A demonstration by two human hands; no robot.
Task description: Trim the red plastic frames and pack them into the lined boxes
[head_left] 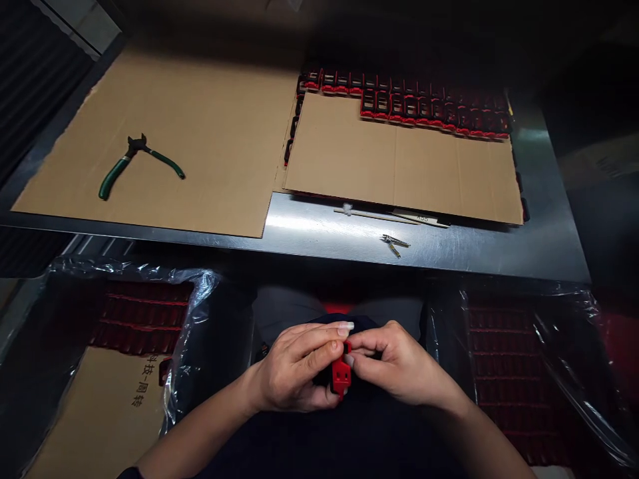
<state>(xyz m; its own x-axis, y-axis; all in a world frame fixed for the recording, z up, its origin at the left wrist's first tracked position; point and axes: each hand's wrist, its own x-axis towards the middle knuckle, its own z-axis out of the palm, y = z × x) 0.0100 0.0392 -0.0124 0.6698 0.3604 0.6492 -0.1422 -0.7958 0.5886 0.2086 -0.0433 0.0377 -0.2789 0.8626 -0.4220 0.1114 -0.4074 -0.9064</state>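
Note:
A small red and black plastic part (pixel 341 376) is held upright over my lap, just in front of my body. My left hand (pixel 304 366) is wrapped round it from the left, with the thumb below and the fingers above. From the right, my right hand (pixel 394 362) pinches the upper end of the same part with thumb and index finger. Its far side is hidden by my left fingers. Rows of similar red and black parts (pixel 409 106) lie on a cardboard sheet (pixel 349 146) at the back right of the metal table.
Green-handled cutting pliers (pixel 117 176) lie open on a large cardboard sheet (pixel 214 146). Thin sticks (pixel 374 215) and a few small metal pieces (pixel 394 243) lie near the table's front edge (pixel 319 226). Plastic-lined bins (pixel 200 286) stand on both sides, with rows of red parts (pixel 514 379) inside.

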